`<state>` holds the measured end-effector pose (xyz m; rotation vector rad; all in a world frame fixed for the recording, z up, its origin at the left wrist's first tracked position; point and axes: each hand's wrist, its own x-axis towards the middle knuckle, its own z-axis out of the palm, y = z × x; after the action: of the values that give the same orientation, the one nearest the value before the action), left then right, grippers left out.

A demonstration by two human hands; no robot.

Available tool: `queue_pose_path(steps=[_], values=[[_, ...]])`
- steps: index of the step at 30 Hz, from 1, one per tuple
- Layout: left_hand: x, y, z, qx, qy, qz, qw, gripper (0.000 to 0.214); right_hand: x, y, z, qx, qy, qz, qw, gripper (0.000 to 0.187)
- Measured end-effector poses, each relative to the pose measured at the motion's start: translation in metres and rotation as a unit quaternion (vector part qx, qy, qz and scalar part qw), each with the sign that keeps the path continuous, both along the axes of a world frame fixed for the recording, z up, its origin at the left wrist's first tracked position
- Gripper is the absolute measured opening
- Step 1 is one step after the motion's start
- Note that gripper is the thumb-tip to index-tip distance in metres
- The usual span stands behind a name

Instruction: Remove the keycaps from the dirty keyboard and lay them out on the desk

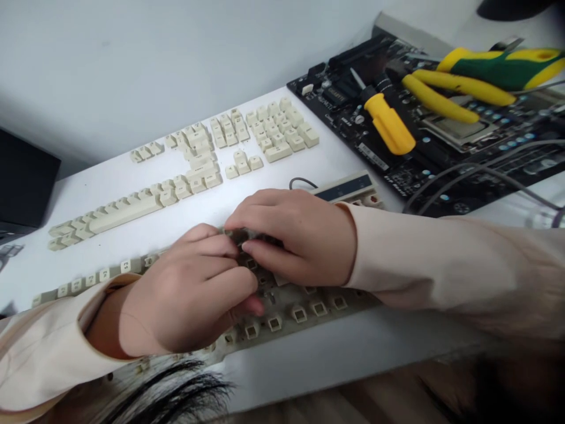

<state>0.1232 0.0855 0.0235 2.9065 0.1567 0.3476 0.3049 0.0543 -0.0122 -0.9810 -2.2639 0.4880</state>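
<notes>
A cream keyboard [286,321] with most of its keycaps off lies in front of me, its square key sockets bare. My left hand [189,288] rests over its middle with the fingers curled in; whatever they hold is hidden. Just right of it, my right hand [295,235] bends down to the upper key rows, thumb and fingers curved toward each other. Its fingertips nearly meet the left hand's, and what they grip cannot be made out. A row of function keycaps [106,274] still sits along the keyboard's upper left edge.
Behind the keyboard, loose keycaps [198,156] lie in keyboard order, with a long space bar [126,217]. At right, a black motherboard [379,171] carries a yellow screwdriver [391,123], yellow-handled pliers [463,91] and a green-yellow tool handle [507,66]. A grey cable [481,168] loops there.
</notes>
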Motion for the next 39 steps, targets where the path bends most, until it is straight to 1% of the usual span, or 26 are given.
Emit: queue_pose_path(steps=[3, 4, 6, 8, 10, 12, 14, 17, 19, 20, 22, 24, 25, 26, 27, 29, 30, 32, 34, 35, 37, 39], values=[[-0.01, 0.001, 0.017, -0.004, -0.029, 0.032, 0.999, 0.012, 0.001, 0.0, 0.003, 0.01, -0.005, -0.016, 1.0, 0.023], [-0.014, 0.0, 0.021, -0.007, -0.036, 0.045, 0.998, 0.011, 0.001, -0.001, 0.003, 0.013, -0.008, -0.024, 1.0, 0.024], [-0.02, -0.004, 0.024, -0.006, -0.044, 0.043, 0.998, 0.02, 0.0, -0.002, 0.003, 0.02, -0.01, -0.028, 0.999, 0.025], [-0.023, -0.009, 0.02, 0.009, -0.042, -0.008, 0.999, 0.025, -0.001, -0.002, 0.001, 0.039, -0.006, -0.03, 0.999, 0.026], [-0.023, -0.014, 0.011, 0.048, -0.034, -0.061, 0.996, 0.024, -0.001, -0.003, -0.002, 0.065, 0.003, -0.036, 0.997, 0.026], [-0.022, -0.017, 0.003, 0.087, -0.033, -0.075, 0.993, 0.021, -0.002, -0.002, -0.005, 0.082, 0.01, -0.036, 0.996, 0.026], [-0.022, -0.019, 0.0, 0.094, -0.044, -0.059, 0.993, 0.02, -0.002, -0.002, -0.006, 0.089, 0.013, -0.035, 0.995, 0.025], [-0.025, -0.02, 0.002, 0.048, -0.067, 0.001, 0.997, 0.022, -0.002, -0.002, -0.006, 0.095, 0.018, -0.033, 0.995, 0.023], [-0.027, -0.021, 0.004, 0.015, -0.08, 0.058, 0.995, 0.024, -0.002, -0.001, -0.007, 0.098, 0.021, -0.031, 0.994, 0.023], [-0.028, -0.021, 0.005, -0.014, -0.086, 0.091, 0.992, 0.025, -0.003, -0.001, -0.007, 0.101, 0.021, -0.031, 0.994, 0.023], [-0.028, -0.022, 0.005, -0.109, -0.095, 0.152, 0.978, 0.023, -0.005, 0.001, -0.01, 0.113, 0.025, -0.037, 0.993, 0.023], [-0.026, -0.021, 0.006, -0.216, -0.102, 0.193, 0.952, 0.02, -0.007, 0.003, -0.014, 0.133, 0.033, -0.046, 0.989, 0.021], [-0.025, -0.021, 0.006, -0.252, -0.106, 0.203, 0.94, 0.018, -0.007, 0.004, -0.015, 0.142, 0.036, -0.05, 0.988, 0.021], [-0.025, -0.02, 0.007, -0.267, -0.11, 0.208, 0.934, 0.017, -0.008, 0.005, -0.017, 0.148, 0.036, -0.052, 0.987, 0.021], [-0.024, -0.019, 0.008, -0.265, -0.109, 0.211, 0.934, 0.016, -0.009, 0.006, -0.018, 0.149, 0.034, -0.053, 0.987, 0.021], [-0.025, -0.016, 0.01, -0.215, -0.096, 0.203, 0.95, 0.014, -0.009, 0.006, -0.018, 0.142, 0.025, -0.055, 0.988, 0.022], [-0.026, -0.014, 0.012, -0.179, -0.08, 0.186, 0.963, 0.013, -0.008, 0.005, -0.017, 0.135, 0.021, -0.055, 0.989, 0.022], [-0.027, -0.01, 0.014, -0.11, -0.042, 0.128, 0.985, 0.013, -0.006, 0.003, -0.014, 0.119, 0.013, -0.047, 0.992, 0.023], [-0.029, -0.008, 0.014, -0.064, -0.013, 0.073, 0.995, 0.015, -0.004, 0.0, -0.01, 0.107, 0.006, -0.031, 0.994, 0.025], [-0.029, -0.008, 0.013, -0.048, -0.002, 0.06, 0.997, 0.016, -0.003, -0.001, -0.008, 0.102, 0.002, -0.024, 0.994, 0.025], [-0.03, -0.012, 0.01, -0.009, 0.012, 0.062, 0.998, 0.015, -0.002, -0.002, -0.006, 0.097, -0.006, -0.017, 0.995, 0.026], [-0.031, -0.019, 0.005, 0.036, 0.031, 0.084, 0.995, 0.018, -0.001, -0.003, -0.005, 0.095, -0.009, -0.014, 0.995, 0.025]])
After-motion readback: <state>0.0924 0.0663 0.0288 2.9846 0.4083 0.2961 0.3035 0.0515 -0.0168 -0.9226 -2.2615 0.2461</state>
